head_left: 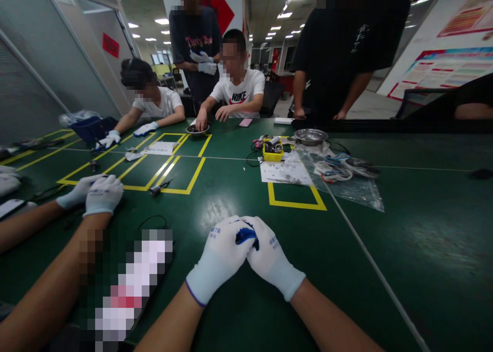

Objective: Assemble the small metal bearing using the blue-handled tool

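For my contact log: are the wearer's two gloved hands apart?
No, the left hand and right hand touch each other over the green table.

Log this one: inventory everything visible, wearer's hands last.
Table: one, green, throughout
Tape outlines: several, yellow, on table
Basket: one, yellow, right of centre
Metal bowls: two, silver, far side
Plastic bag: one, clear, right
Cables: several, white and blue, on bag
Paper sheets: two-plus, white, mid-table
Phone-like slab: one, pink, far edge
Bin: one, dark blue, far left
Small metal parts: several, grey, scattered
Pixelated object: one, mostly white, near left
Co-workers: four, dark or white shirts, behind
Neighbour's gloved hands: two, white, left
Left hand: one, white glove, lower centre
Right hand: one, white glove, against left hand
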Motion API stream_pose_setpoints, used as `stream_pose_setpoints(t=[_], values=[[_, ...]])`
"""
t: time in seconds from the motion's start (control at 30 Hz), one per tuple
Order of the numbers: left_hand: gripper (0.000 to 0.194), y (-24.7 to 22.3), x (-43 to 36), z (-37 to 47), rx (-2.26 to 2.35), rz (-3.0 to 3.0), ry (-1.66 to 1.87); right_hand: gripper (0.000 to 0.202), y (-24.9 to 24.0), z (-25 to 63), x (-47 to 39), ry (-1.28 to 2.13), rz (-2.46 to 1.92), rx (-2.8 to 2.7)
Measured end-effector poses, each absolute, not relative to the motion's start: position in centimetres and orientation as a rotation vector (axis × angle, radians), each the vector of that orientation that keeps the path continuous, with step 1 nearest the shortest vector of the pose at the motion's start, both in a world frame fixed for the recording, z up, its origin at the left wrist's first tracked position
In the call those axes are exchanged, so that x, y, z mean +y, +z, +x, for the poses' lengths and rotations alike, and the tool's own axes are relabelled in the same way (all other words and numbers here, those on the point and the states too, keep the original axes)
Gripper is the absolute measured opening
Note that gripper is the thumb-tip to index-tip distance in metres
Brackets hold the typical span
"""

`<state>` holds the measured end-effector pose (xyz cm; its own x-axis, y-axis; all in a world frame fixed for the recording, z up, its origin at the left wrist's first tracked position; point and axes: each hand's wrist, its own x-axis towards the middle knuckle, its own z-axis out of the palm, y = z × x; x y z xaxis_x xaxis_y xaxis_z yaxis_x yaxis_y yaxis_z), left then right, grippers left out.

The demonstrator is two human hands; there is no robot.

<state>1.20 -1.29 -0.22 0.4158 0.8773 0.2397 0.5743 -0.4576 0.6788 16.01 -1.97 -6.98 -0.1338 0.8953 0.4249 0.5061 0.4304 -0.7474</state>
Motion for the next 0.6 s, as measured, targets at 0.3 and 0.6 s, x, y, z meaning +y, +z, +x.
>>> stream_pose_setpoints(t=[0.3, 0.6], values=[[0.01, 0.4, -1.3, 1.9, 1.331, 1.752, 0.83, 0.05, -6.6, 16.0, -2.1, 0.341, -1.29, -1.871], [0.008, -0.3, -1.4, 2.5, 1.466, 1.843, 0.795, 0.054, -7.2, 15.8, -2.0, 0.34, -1.347, -1.821]])
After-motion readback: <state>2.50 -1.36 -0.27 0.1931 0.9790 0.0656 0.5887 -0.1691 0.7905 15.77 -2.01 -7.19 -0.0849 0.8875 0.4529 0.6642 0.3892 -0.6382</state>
